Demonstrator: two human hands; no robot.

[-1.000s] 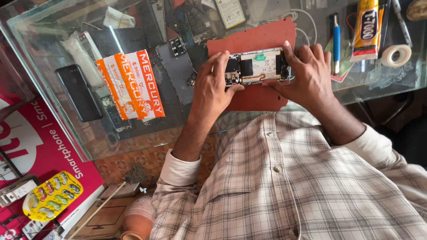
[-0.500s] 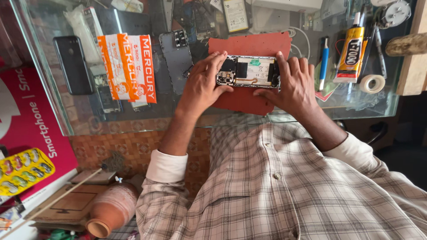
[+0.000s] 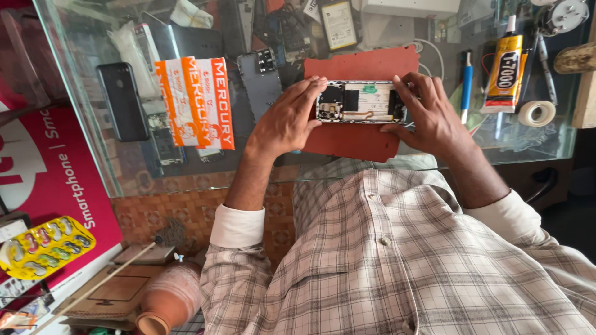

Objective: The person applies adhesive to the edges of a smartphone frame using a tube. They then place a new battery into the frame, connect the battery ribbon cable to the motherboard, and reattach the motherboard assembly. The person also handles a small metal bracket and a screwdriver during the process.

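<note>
Above the red work mat, you grip the opened smartphone at both ends: left hand and right hand closed on its edges, circuitry facing up, apparently for inspection.

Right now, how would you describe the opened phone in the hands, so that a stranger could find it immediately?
Start at the glass counter, then find the red-brown mat near its middle. Above that mat, the left hand and the right hand hold the opened phone by its two ends. Unlike the dark back cover and the black phone further left, it shows bare inner parts.
</note>
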